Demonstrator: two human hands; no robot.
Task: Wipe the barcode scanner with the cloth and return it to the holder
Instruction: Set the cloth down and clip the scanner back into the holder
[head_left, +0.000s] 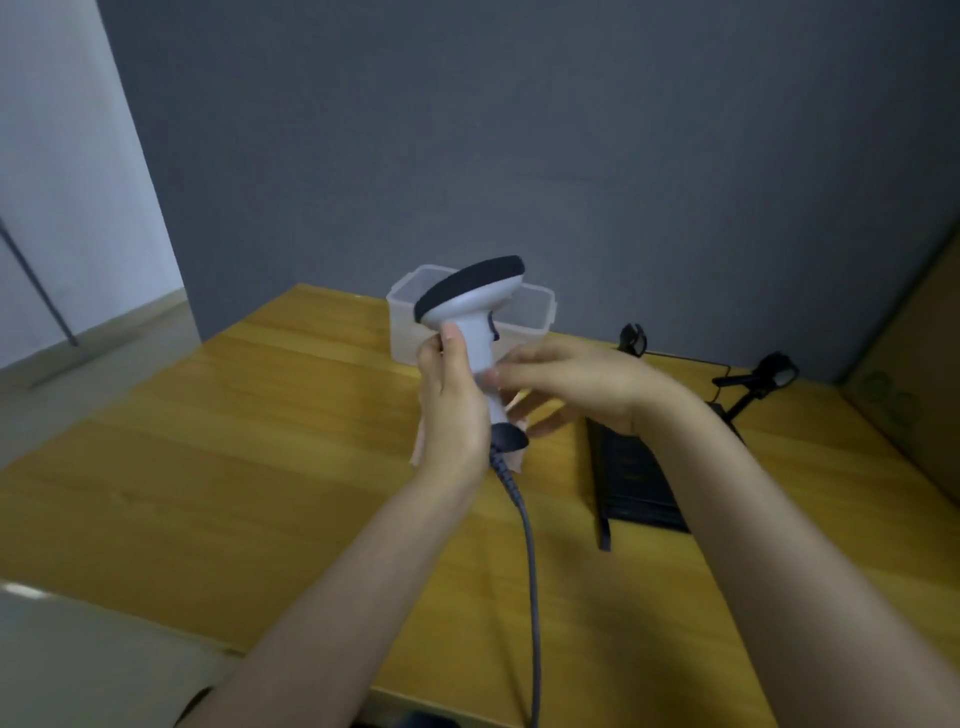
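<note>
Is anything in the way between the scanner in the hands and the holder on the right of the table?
Nothing visible blocks it. The barcode scanner is held up by the left hand and right hand; the black holder stands apart to the right, with only the low flat black device lying between.

Single view, head-mounted wide-angle camera, looking forward and down from the person's own standpoint at the near edge of a wooden table (218, 467). Both forearms enter from the bottom edge and converge near frame centre, so the left hand (451, 400) and right hand (569, 382) sit close to the lens, in the middle of the field. Optical axis points toward the grey wall (519, 130) behind the table; the table's far edge meets it just above mid-frame. Floor and a lighter wall show at far left. Strong wide-angle distortion: table edges splay outward toward the bottom corners. No second view, so no shared region to record.
</note>
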